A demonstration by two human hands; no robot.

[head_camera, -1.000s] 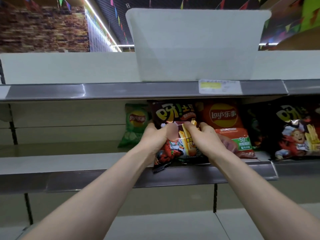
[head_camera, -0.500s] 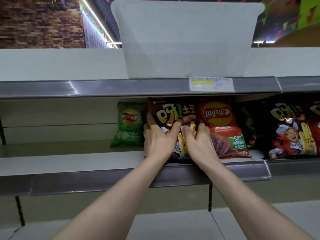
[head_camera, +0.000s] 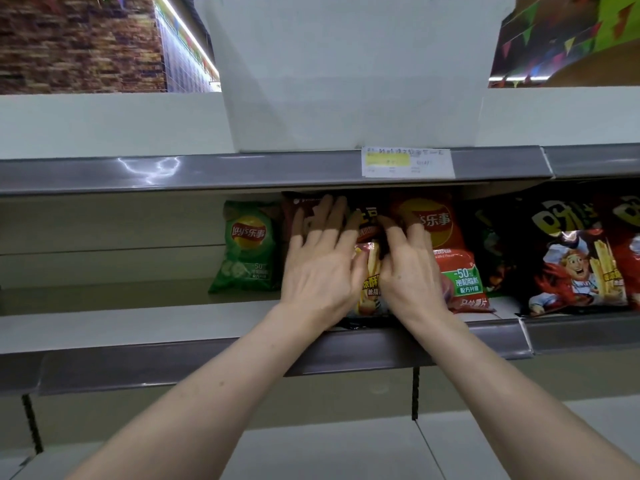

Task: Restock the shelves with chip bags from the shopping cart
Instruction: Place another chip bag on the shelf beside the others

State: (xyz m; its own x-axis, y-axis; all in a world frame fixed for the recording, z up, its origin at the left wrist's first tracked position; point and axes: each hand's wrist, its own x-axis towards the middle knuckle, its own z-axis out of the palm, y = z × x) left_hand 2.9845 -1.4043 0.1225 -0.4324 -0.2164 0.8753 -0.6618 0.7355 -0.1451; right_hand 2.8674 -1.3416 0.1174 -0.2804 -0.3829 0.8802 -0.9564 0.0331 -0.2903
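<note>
A dark chip bag (head_camera: 370, 271) with a fries picture stands upright on the middle shelf (head_camera: 138, 362), between a green Lay's bag (head_camera: 247, 247) and a red Lay's bag (head_camera: 450, 261). My left hand (head_camera: 322, 268) lies flat on the dark bag's front with its fingers spread and straight. My right hand (head_camera: 408, 271) is on the bag's right side, its fingers curled in at the bag's upper edge beside the red bag. Both hands hide most of the dark bag. The shopping cart is out of view.
More dark chip bags (head_camera: 575, 258) with a cartoon chef stand further right on the same shelf. A white plastic bin (head_camera: 346, 81) sits on the upper shelf, above a price label (head_camera: 407, 162). Bare shelf stretches left of the green bag. A lower shelf (head_camera: 311, 455) lies below.
The dark bag went from tilted at the shelf's front lip to upright and further back. My left hand opened from gripping it to lying flat on its front.
</note>
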